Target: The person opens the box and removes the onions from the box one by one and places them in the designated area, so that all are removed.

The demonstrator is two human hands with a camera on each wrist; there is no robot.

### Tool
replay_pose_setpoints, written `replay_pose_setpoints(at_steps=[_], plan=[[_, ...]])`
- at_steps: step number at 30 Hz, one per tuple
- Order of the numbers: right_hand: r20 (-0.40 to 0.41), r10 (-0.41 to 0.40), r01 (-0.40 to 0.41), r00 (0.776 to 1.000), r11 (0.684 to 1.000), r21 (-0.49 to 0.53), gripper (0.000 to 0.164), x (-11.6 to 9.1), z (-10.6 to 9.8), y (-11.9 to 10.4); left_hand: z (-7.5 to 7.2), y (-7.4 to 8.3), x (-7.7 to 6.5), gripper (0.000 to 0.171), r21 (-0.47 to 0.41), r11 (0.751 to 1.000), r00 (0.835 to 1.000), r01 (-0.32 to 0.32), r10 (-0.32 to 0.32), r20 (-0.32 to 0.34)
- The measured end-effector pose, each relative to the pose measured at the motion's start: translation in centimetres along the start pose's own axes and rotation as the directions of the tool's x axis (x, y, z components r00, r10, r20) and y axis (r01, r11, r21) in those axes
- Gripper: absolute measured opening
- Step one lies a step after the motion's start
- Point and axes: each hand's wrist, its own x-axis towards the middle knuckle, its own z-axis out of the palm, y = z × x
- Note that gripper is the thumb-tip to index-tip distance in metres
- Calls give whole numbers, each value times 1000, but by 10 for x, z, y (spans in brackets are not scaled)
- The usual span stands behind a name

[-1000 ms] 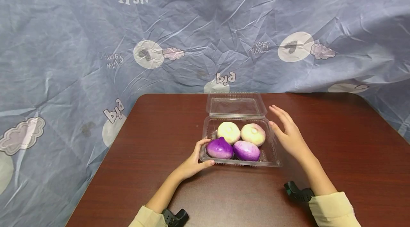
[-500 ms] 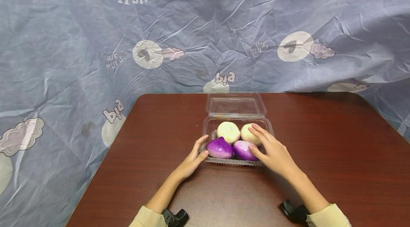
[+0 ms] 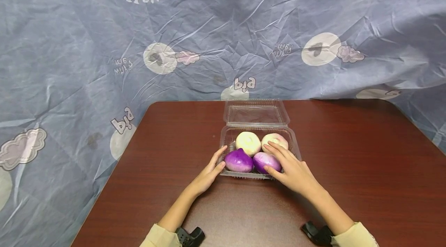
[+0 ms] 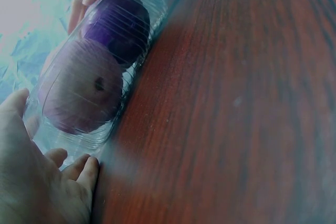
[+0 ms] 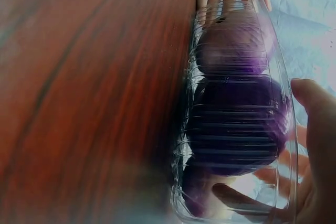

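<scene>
In the head view, a clear plastic clamshell box (image 3: 244,175) stands with its lid folded back. Inside lie several onions: a pointed purple onion (image 3: 239,161) at front left, a purple-and-pale onion (image 3: 265,160) at front right, and a whitish onion (image 3: 247,143) and a pale onion (image 3: 277,140) behind. My right hand (image 3: 296,171) reaches over the box's right side, thumb and fingers around the front right onion. At the box's left end is my left hand (image 3: 205,175), its fingertips by the wall, holding nothing. The left wrist view shows its fingers (image 4: 79,170) low by that end.
The box's clear lid (image 3: 256,113) lies open toward the far edge of the reddish-brown table (image 3: 366,162). Behind hangs a grey-blue printed cloth (image 3: 209,26). A black device (image 3: 191,236) sits at the left wrist, another (image 3: 317,234) at the right.
My right hand has come in from right of the box and moved left onto the front right onion. The left hand has loosened from the box's corner, its thumb drawn back to the edge.
</scene>
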Motion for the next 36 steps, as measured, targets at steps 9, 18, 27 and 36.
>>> replay_pose_setpoints(at_steps=[9,18,27,36], plan=[[76,0,0,997,1000,11,52,2,3,1,0,1,0,53,2,1000,1000,-3,3,10],[70,-32,29,997,999,46,47,7,-2,-1,0,-1,1,53,-2,1000,1000,-9,9,1],[57,0,-4,998,998,69,47,5,-15,-4,0,1,0,52,-1,1000,1000,2,-2,-1],[-3,12,-12,1000,999,50,50,4,-29,-4,0,4,0,53,11,1000,1000,-2,2,-1]])
